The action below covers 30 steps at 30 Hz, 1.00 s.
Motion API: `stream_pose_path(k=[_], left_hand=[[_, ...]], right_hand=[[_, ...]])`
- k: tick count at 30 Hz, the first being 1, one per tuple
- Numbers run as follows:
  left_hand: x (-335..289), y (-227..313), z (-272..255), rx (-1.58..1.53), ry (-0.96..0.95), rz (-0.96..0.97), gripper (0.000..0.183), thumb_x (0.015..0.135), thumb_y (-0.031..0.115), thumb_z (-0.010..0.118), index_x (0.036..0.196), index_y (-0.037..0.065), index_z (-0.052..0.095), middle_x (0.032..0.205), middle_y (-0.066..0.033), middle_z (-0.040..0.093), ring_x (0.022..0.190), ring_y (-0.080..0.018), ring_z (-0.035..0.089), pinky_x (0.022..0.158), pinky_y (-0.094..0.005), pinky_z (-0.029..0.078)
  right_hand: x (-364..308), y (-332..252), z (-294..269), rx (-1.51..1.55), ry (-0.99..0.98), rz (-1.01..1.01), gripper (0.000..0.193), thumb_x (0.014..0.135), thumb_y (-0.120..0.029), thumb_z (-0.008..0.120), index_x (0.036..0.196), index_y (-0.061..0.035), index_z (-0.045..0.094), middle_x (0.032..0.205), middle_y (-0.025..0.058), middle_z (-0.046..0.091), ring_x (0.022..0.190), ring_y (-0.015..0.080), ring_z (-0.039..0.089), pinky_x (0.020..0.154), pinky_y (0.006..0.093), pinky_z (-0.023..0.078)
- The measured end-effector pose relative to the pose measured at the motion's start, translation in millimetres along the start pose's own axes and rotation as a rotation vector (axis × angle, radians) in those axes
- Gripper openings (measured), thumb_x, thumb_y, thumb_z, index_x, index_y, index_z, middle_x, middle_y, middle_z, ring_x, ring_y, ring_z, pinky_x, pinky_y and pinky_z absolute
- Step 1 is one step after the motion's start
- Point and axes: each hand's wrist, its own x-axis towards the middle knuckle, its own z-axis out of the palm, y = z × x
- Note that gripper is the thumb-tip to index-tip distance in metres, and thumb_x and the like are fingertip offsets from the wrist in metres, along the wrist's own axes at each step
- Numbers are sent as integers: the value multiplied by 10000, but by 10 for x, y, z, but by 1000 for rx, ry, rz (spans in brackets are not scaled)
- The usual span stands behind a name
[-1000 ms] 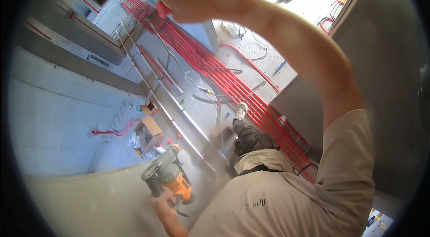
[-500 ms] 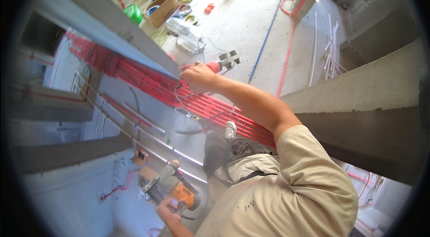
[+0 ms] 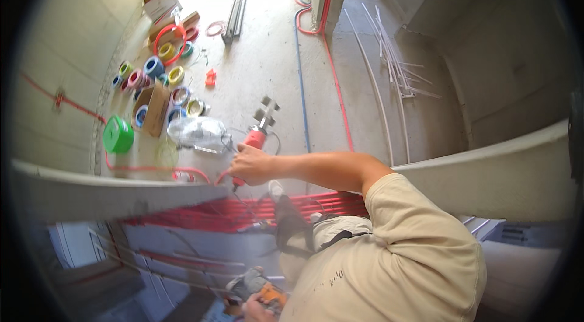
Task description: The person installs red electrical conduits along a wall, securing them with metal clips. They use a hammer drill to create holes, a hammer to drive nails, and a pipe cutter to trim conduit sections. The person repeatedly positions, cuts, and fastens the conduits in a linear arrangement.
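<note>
My right hand (image 3: pixel 250 165) is closed round the handle of a red corded tool that looks like a pipe fusion welder (image 3: pixel 256 137). Grey metal blocks on its head point forward over the concrete floor. Near the lower edge, my left hand (image 3: pixel 258 310) grips an orange and grey rotary hammer drill (image 3: pixel 271 294), blurred and partly cut off. Below the right forearm runs a bundle of red pipes (image 3: pixel 213 212) along the floor. One of my shoes (image 3: pixel 275 189) shows beside it.
Several tape rolls (image 3: pixel 154 66), a cardboard box (image 3: pixel 157 106), a green tub (image 3: pixel 118 134) and a clear plastic bag (image 3: pixel 198 132) lie at the left. Metal channels (image 3: pixel 237 8) lie farther off. Blue pipe (image 3: pixel 302 91) and white pipes (image 3: pixel 389 60) stretch across the right. Concrete ledges (image 3: pixel 486 154) flank me.
My view has turned toward the room with the tape rolls. Both tools remain in my hands. The drill now sits lower in view, and the red tool's head points more straight ahead.
</note>
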Motion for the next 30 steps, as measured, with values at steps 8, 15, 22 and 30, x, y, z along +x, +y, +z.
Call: stream_pose_path(k=[8,15,22,30], left_hand=[[636,872,2356,564,500,595,129,708,-3,691,656,-68,592,582,-121,572,478,-240,575,497,-386,487],[407,1263,4247,1040,212,629,117,681,-25,719,791,-57,698,760,-70,700,616,-181,624,594,-341,490],[932,1454,6100,1746,400,708,129,659,-30,758,780,-6,720,713,-25,674,579,-155,592,569,-329,450],[1364,826,9074,1726,291,725,106,734,41,714,823,7,666,728,-74,654,574,-169,588,518,-334,449]], right_hand=[[-13,1268,424,200,2,199,121,735,-192,741,852,-163,732,824,47,739,863,241,735,879,437,432],[-658,2029,346,102,-49,528,65,772,-202,735,833,-181,742,828,44,747,894,238,738,930,437,438],[-1696,3376,620,139,-126,734,107,835,-241,709,858,-171,787,863,46,767,899,242,735,959,436,432],[-2905,5123,1273,250,19,877,210,868,-337,701,855,-158,810,854,41,772,872,235,724,948,436,419]])
